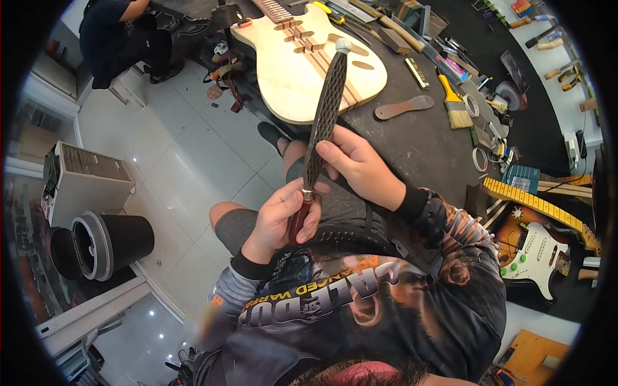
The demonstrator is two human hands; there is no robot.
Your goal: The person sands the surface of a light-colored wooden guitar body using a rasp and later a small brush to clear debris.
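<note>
A long dark rasp (325, 106) with a mesh-like blade, a metal tip and a reddish wooden handle stands slanted upward in front of me. My left hand (280, 220) is closed round its handle. My right hand (360, 167) has its fingers and thumb on the lower part of the blade. Beyond the rasp, a pale wooden guitar body (286, 83) with darker centre stripes lies on the dark bench (418, 148), partly hidden behind the blade.
Tools, a yellow-handled brush (454, 106) and a brown scraper (402, 108) lie on the bench. A sunburst guitar (534, 254) is at the right. A black bin (125, 244) and a cabinet (90, 186) stand left. Another person (116, 45) sits at upper left.
</note>
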